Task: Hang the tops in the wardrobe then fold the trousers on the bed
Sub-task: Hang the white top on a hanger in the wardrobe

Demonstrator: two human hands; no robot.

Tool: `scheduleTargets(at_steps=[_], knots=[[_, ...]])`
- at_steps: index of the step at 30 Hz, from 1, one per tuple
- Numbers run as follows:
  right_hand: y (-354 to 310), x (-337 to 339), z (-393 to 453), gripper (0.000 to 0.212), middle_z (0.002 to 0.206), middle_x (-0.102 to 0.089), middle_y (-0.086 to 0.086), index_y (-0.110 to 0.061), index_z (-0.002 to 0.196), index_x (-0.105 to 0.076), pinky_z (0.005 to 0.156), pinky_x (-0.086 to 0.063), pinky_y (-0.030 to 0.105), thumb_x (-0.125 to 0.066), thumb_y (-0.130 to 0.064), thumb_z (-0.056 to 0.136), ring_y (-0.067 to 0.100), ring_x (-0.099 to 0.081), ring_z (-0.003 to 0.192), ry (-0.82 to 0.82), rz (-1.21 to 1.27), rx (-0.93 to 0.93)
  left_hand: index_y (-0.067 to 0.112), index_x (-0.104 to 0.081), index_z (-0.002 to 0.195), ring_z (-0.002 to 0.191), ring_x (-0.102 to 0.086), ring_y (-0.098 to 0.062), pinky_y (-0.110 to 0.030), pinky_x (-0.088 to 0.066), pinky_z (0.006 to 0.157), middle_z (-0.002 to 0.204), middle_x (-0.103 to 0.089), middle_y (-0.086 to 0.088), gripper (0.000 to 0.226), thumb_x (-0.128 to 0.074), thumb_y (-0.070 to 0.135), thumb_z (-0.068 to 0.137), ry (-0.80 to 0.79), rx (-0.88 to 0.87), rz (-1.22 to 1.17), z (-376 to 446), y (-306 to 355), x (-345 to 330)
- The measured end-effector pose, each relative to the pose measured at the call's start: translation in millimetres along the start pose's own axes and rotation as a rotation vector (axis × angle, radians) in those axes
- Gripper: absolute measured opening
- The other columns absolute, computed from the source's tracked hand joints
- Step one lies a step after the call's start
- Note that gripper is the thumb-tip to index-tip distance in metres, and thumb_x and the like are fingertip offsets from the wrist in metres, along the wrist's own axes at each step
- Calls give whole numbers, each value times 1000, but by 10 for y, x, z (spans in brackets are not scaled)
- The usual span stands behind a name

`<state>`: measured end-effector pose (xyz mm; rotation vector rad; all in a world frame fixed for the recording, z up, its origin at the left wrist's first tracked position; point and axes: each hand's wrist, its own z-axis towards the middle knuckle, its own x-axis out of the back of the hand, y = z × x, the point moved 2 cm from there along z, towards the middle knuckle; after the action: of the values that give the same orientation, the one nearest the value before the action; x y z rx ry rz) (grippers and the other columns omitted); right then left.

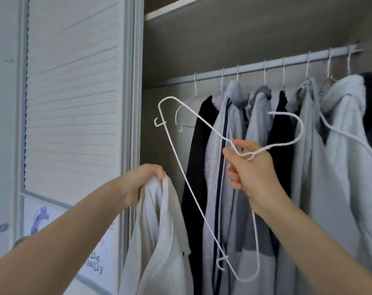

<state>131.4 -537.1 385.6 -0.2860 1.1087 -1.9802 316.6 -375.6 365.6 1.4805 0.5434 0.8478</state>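
My left hand grips the upper edge of a white top, which hangs down in front of the wardrobe's left side. My right hand holds a white wire hanger by its neck, tilted so the long bar runs diagonally from upper left to lower right. The hanger's hook curves to the right above my fingers. The hanger is off the wardrobe rail and carries nothing. No trousers or bed are in view.
Several grey, white and black tops hang on white hangers along the rail. An empty hanger hangs at the rail's left end. A louvred wardrobe door stands at the left, with a shelf above the rail.
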Motion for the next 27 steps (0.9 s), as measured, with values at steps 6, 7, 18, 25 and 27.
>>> scheduleTargets(at_steps=[6, 7, 18, 25, 27], knots=[[-39, 486, -746, 20, 46, -30, -8, -10, 102, -69, 35, -18, 11, -59, -3, 87, 6, -21, 37, -211, 23, -192, 9, -71, 92, 96, -63, -28, -34, -50, 83, 98, -66, -12, 27, -68, 35, 88, 167, -173, 274, -243, -187, -181], [-89, 569, -881, 23, 48, -28, -8, -10, 104, -70, 35, -17, 11, -62, -6, 82, 6, -20, 38, -257, 41, -263, 10, -71, 86, 92, -62, -25, -28, -47, 76, 94, -66, -9, 24, -66, 32, 91, 165, -228, 306, -274, -202, -237], [-320, 1207, -1610, 30, 51, -25, -6, -7, 92, -69, 34, -16, 11, -46, -24, 101, 6, -18, 38, -189, -305, -428, 17, -47, 62, 52, -42, -13, -24, -36, 49, 58, -44, 0, 37, -64, 28, 92, -7, -402, 391, -475, -224, -868], [-322, 1272, -1453, 28, 45, -34, -5, 3, 96, -65, 33, -19, 15, -45, -16, 101, 5, -26, 36, -141, -427, -460, 23, -35, 80, 62, -52, -30, -35, -40, 54, 67, -50, -4, 26, -43, 37, 101, 139, -761, 1122, -708, -189, -1616], [-227, 1273, -1417, 27, 47, -38, -3, 3, 96, -64, 32, -21, 16, -45, -15, 100, 7, -29, 35, -125, -501, -466, 21, -34, 83, 62, -50, -29, -35, -37, 53, 67, -49, -4, 26, -43, 36, 102, 183, -834, 1095, -832, -170, -1838]])
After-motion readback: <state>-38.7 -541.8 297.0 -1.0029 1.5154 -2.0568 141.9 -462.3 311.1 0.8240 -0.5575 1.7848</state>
